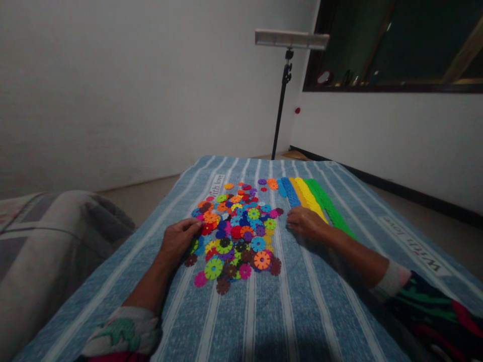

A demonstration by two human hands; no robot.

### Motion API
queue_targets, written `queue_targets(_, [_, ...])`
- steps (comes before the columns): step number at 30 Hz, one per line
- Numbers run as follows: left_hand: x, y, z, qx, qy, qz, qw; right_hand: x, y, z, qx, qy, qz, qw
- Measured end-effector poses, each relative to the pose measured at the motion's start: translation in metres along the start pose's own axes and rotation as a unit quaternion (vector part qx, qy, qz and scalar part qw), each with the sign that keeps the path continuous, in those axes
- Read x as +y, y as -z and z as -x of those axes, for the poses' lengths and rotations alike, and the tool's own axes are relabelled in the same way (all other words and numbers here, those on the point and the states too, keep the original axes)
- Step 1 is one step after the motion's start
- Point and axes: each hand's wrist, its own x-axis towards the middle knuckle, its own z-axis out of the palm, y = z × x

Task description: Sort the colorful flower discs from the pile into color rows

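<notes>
A loose heap of notched plastic flower discs [241,231] in many colours lies on a blue striped cloth. At the heap's left edge is my left hand [180,240], its thumb and fingertips together against pink and red discs; whether a disc is between them I cannot make out. My right hand [307,222] is right of the heap, at the near end of a row of blue discs [290,192]. Its fingers are curled, and what they hold, if anything, is hidden. Beyond that hand run overlapping rows of yellow discs [309,195] and green discs [332,206].
Short starts of orange discs [272,184] and purple discs [262,181] sit at the far side, left of the blue row. The striped cloth [241,327] covers the table. Grey fabric [56,261] bulges at the left. A lamp stand [279,110] rises behind the table.
</notes>
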Motion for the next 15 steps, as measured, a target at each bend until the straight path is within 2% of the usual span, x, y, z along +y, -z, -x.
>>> queue_targets(5, [-0.003,0.000,0.000,-0.013,0.005,0.022,1.000,-0.038,-0.012,-0.019,0.014,0.073,-0.001,0.997])
queue_targets(15, [-0.005,0.000,-0.001,-0.019,-0.010,0.000,1.000,-0.058,-0.010,-0.028,0.032,0.135,0.041,0.989])
